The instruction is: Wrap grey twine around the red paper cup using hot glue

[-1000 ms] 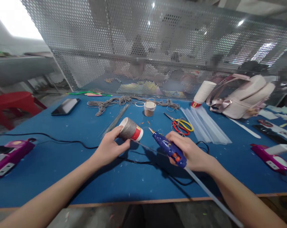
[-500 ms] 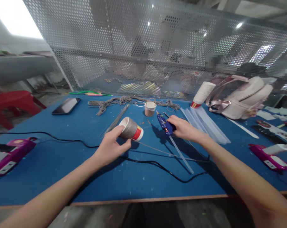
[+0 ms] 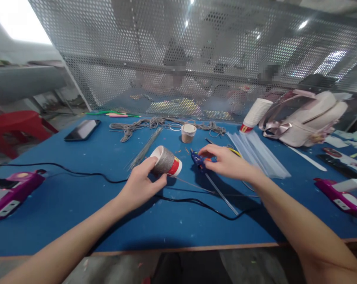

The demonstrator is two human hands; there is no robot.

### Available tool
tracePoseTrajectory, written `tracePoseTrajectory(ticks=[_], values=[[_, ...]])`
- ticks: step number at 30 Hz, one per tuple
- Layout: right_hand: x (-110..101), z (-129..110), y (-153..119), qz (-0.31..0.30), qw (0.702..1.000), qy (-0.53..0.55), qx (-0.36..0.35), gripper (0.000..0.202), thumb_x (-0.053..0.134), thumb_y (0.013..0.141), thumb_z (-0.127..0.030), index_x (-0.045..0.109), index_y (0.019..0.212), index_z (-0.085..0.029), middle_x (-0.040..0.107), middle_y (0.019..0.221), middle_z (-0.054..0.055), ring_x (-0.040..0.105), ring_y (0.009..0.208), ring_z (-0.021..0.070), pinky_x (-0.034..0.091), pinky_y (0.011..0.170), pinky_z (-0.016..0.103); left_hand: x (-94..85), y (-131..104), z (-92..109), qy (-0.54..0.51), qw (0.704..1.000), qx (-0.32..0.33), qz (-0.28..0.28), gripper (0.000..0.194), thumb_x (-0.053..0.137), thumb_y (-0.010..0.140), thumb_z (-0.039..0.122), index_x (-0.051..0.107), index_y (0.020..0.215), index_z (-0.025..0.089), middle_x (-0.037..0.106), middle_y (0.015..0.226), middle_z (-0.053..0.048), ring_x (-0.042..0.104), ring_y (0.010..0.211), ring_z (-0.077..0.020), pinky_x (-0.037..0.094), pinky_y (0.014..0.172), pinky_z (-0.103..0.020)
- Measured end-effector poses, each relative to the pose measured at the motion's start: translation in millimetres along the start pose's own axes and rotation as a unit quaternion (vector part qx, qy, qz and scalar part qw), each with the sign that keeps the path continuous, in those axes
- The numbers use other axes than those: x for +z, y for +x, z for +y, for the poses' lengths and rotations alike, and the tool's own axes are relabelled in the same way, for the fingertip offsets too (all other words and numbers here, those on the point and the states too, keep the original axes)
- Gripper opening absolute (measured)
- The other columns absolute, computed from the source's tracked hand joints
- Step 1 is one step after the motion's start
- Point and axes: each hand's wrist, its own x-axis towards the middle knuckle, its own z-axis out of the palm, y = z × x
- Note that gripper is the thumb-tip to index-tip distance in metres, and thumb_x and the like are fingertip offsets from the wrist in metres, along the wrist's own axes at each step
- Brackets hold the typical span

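Currently, one paper cup (image 3: pixel 167 161) is tilting on its side over the blue table (image 3: pixel 54 221), near the middle, its open mouth pointing up to the left and its base to the right, with grey cord wrapping the wider part and one red band showing beside it. One left hand (image 3: pixel 143 177) is holding it, thumb and fingers pinching the cup from opposite sides. One grey strand (image 3: pixel 193 184) is running rightward from beneath the cup. Just to the right, one blue glue gun (image 3: pixel 198 161) is lying beneath the fingertips of one right hand (image 3: pixel 225 161); those fingers are curving with the thumb apart from the forefinger, though whether they are pressing on the gun I cannot tell. One clear glue stick (image 3: pixel 221 193) is extending from its rear. Behind, one small cup (image 3: pixel 188 135) with a handle is standing upright, next to one white ring (image 3: pixel 175 130) and a heap of grey cord (image 3: pixel 150 123). Thin wires (image 3: pixel 145 148), too many to count, are lying left of it; on the right, clear strips (image 3: pixel 258 156), also uncountable, are spreading near one leaning stack of cups (image 3: pixel 257 114) and one pale backpack (image 3: pixel 305 118). Two purple power strips (image 3: pixel 11 197) are flanking everything, one per side, while one phone (image 3: pixel 83 130) is lying at the far left and one perforated panel (image 3: pixel 155 59) is rising behind
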Motion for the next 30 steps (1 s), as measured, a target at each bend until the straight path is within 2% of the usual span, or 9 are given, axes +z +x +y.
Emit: tracePoseTrajectory(ticks=[1,3,5,8,11,14,18,23,30], values=[[7.6,-14.8,-3.2,0.031,0.997,0.068,0.003,0.017,0.054,0.078,-0.009,0.058,0.092,-0.017,0.065,0.092,0.005,0.062,0.084,0.0163,0.049,0.078,0.032,1.2,-0.6,1.0,0.002,1.0,0.004,0.005,0.01,0.052,0.074,0.027,0.049,0.069,0.019,0.048,0.063,0.004,0.044,0.058,-0.0111,0.037,0.055,-0.023],[26.7,-40.8,-8.9,0.069,0.988,0.135,0.006,0.008,0.058,0.078,-0.016,0.053,0.085,-0.017,0.062,0.085,0.003,0.061,0.078,0.0154,0.05,0.073,0.03,3.2,-2.1,3.5,0.001,1.0,0.011,0.013,0.008,0.052,0.075,0.026,0.05,0.071,0.019,0.049,0.065,0.003,0.045,0.059,-0.0115,0.038,0.056,-0.023],[45.1,-56.9,-13.3,0.093,0.984,0.154,0.004,0.013,0.06,0.079,-0.019,0.049,0.085,-0.018,0.059,0.086,0.003,0.059,0.072,0.0134,0.049,0.066,0.027,4.8,-3.7,6.0,-0.002,1.0,0.013,0.021,0.008,0.051,0.076,0.026,0.052,0.074,0.019,0.052,0.067,0.002,0.047,0.061,-0.012,0.039,0.058,-0.024],[60.8,-62.5,-17.4,0.129,0.984,0.119,-0.005,0.014,0.06,0.08,-0.018,0.048,0.088,-0.018,0.058,0.084,0.001,0.055,0.063,0.0112,0.044,0.059,0.024,7.0,-5.6,8.5,-0.001,0.999,0.006,0.034,0.009,0.051,0.076,0.026,0.052,0.073,0.018,0.051,0.065,0.003,0.046,0.06,-0.0119,0.039,0.057,-0.024],[63.1,-58.7,-19.8,0.159,0.985,0.038,-0.053,0.003,0.055,0.086,-0.018,0.054,0.088,-0.017,0.06,0.083,0.003,0.056,0.068,0.0139,0.042,0.06,0.025,9.5,-7.0,10.3,-0.004,1.0,-0.003,0.017,0.011,0.051,0.077,0.027,0.05,0.07,0.018,0.048,0.062,0.004,0.044,0.057,-0.0111,0.037,0.055,-0.023],[61.6,-57.0,-20.8,0.177,0.978,-0.032,-0.105,0.014,0.048,0.092,-0.019,0.061,0.088,-0.016,0.063,0.082,0.006,0.057,0.069,0.0145,0.042,0.06,0.025,10.3,-7.7,13.6,-0.017,0.999,-0.02,-0.022,0.012,0.051,0.076,0.028,0.05,0.07,0.018,0.047,0.061,0.004,0.043,0.056,-0.0107,0.037,0.054,-0.023],[60.9,-57.5,-20.6,0.198,0.967,-0.088,-0.133,0.024,0.044,0.095,-0.021,0.064,0.084,-0.015,0.064,0.077,0.007,0.058,0.069,0.0155,0.044,0.062,0.026,8.1,-6.8,21.0,-0.053,0.996,-0.044,-0.054,0.01,0.05,0.074,0.026,0.05,0.068,0.018,0.047,0.059,0.005,0.043,0.056,-0.0102,0.036,0.052,-0.022],[59.7,-56.5,-19.8,0.199,0.968,-0.076,-0.132,0.025,0.044,0.095,-0.021,0.064,0.082,-0.015,0.066,0.078,0.008,0.059,0.072,0.0168,0.046,0.066,0.028,5.7,-4.9,27.7,-0.092,0.991,-0.068,-0.074,0.008,0.052,0.071,0.026,0.051,0.068,0.019,0.049,0.058,0.006,0.042,0.053,-0.0092,0.035,0.048,-0.02],[58.8,-55.5,-20.9,0.194,0.973,-0.043,-0.116,0.019,0.047,0.093,-0.02,0.062,0.082,-0.016,0.065,0.077,0.006,0.058,0.072,0.0159,0.046,0.066,0.028,5.5,-5.9,27.2,-0.101,0.989,-0.068,-0.079,0.009,0.052,0.07,0.028,0.053,0.07,0.019,0.05,0.058,0.006,0.043,0.053,-0.0095,0.036,0.049,-0.02]])
